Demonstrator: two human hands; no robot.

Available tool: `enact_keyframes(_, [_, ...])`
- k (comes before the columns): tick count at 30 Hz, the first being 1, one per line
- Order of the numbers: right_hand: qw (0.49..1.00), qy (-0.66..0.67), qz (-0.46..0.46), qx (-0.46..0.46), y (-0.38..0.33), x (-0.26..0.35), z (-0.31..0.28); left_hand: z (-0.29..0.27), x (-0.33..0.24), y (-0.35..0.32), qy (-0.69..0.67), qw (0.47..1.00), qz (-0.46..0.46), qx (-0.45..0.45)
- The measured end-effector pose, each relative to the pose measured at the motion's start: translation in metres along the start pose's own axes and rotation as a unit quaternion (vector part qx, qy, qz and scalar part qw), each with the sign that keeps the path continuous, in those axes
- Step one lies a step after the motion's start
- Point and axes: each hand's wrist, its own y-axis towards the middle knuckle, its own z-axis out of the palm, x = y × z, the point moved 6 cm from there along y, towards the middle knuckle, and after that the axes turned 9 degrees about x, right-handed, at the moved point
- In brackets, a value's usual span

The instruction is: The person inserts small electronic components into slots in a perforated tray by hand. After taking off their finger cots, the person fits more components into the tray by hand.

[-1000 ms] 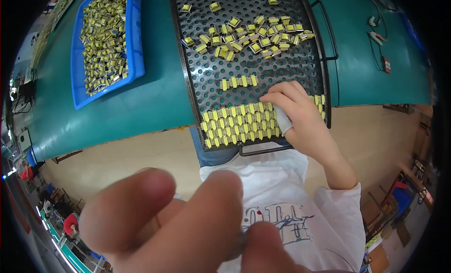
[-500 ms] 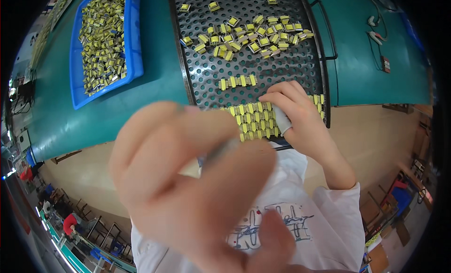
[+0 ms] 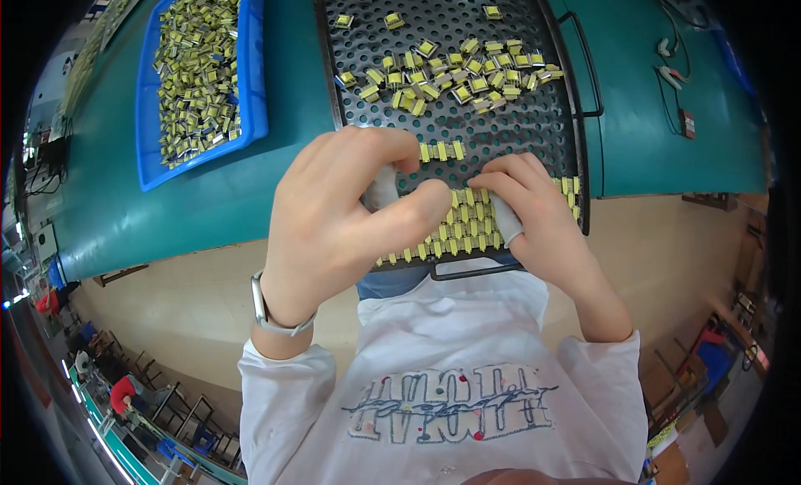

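Note:
Small yellow-and-silver transformers stand in packed rows [image 3: 467, 226] along the near edge of a black perforated metal tray [image 3: 367, 118]. A short separate row of transformers [image 3: 442, 151] lies just beyond them. My left hand [image 3: 334, 201] is over the left part of the rows, thumb and index finger apart. Its index fingertip is at the short row's left end and hides it; nothing shows between the fingers. My right hand [image 3: 542, 210] rests on the right part of the packed rows, fingers bent but not closed. Both hands wear pale finger cots.
Loose transformers [image 3: 459, 76] lie heaped on the tray's far half. On the left of the green table [image 3: 292, 176] stands a blue bin [image 3: 254, 93] full of transformers. Black handles [image 3: 594, 68] stick out from the tray. A cable with clips [image 3: 667, 72] lies at the right.
My left hand has moved from close in front of the camera, where it was blurred, down to the tray by the short row. My right hand has stayed on the packed rows.

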Motion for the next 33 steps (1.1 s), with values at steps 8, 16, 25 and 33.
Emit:
enact_keyframes(8, [0.998,-0.059,-0.01,0.004,0.0,0.006,-0.018,0.012,0.029,-0.009,0.003,0.994,-0.101,0.048])
enact_keyframes(16, [0.98,-0.166,-0.028,-0.11,0.036,-0.012,-0.049,0.031,0.059,-0.01,0.046,0.984,-0.145,0.088])
enact_keyframes(25, [0.946,-0.289,-0.096,-0.114,0.069,-0.01,-0.036,0.056,0.054,0.011,0.037,0.973,-0.225,0.038])
enact_keyframes(33, [0.922,-0.336,-0.17,-0.083,0.06,-0.003,-0.026,0.059,0.054,0.021,0.06,0.967,-0.247,0.005])
